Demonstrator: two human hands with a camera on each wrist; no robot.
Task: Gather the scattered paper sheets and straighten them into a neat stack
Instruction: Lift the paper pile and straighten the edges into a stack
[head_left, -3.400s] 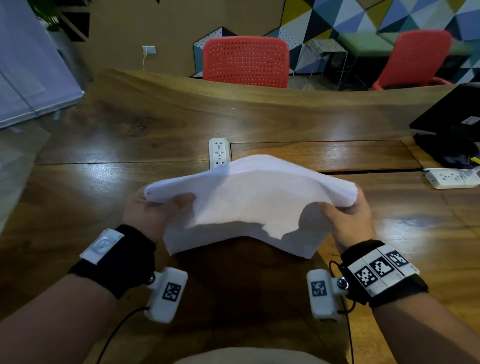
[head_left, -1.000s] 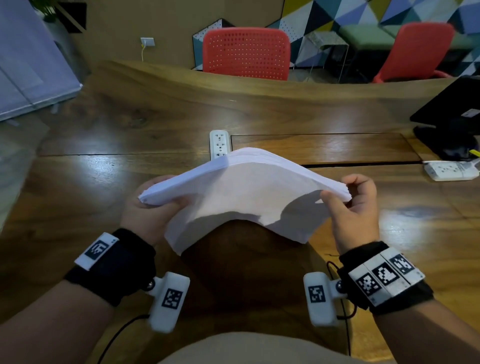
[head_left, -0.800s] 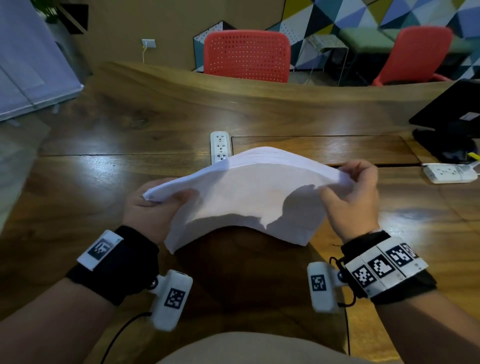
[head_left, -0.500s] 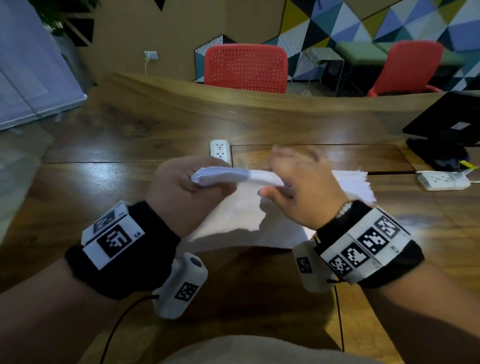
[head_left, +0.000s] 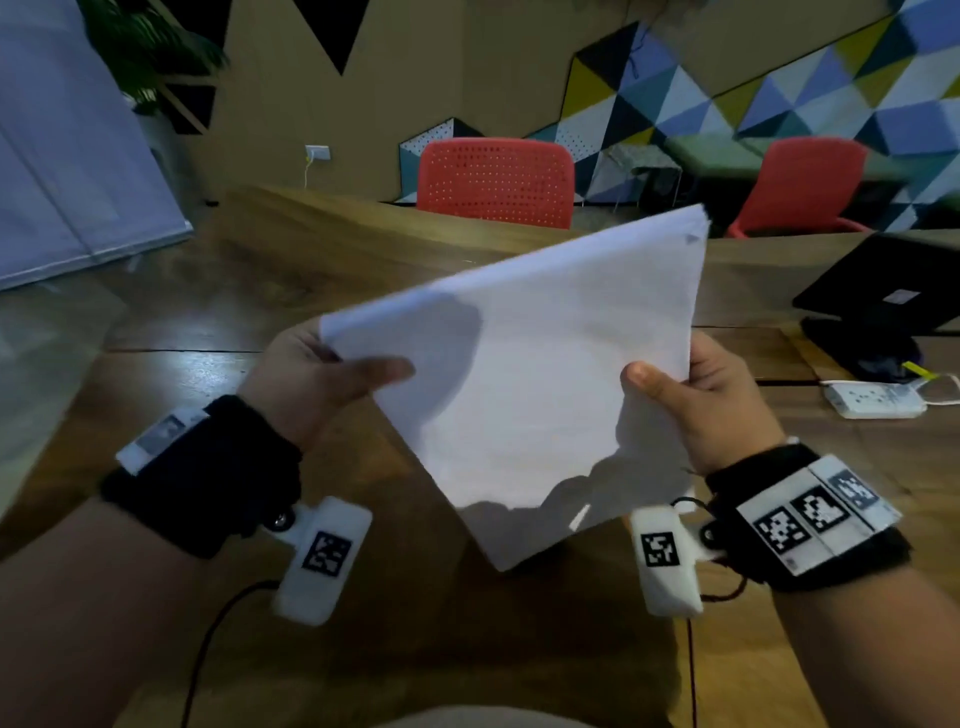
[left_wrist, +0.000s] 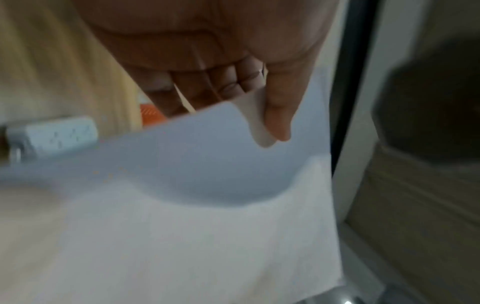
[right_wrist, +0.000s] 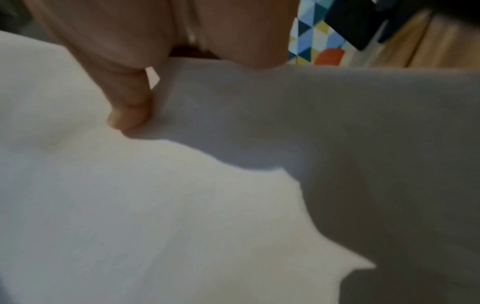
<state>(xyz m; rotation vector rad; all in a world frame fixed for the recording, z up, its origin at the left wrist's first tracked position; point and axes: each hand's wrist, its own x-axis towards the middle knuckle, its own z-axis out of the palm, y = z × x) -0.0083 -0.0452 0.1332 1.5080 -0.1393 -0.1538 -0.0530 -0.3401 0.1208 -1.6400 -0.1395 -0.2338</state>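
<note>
Head view first. What is close to us?

— Two hands, up off the table (head_left: 218, 312). The left hand (head_left: 306, 374) pinches the left side of the paper stack (head_left: 535, 384), thumb on top, fingers under. The right hand (head_left: 711, 395) pinches the right side the same way.

— Is the stack lying down?

— No. It is in the air, turned like a diamond, one corner pointing down at us and one corner up and away. I see no loose sheets left on the wood.

— So which step is this?

— I think the gathering is done. Now comes the straightening. The edges look nearly even, but the picture is blurry, so I cannot be sure.

— What next?

— I would guess: turn one long edge down, tap it on the table, and hold loosely so the sheets can slide flat. Squeeze too hard and they bend.

— And farther away?

— A white power strip (head_left: 872, 399) on the right. A black laptop (head_left: 883, 291) behind it. Then a red chair (head_left: 496, 182) past the table.
</note>
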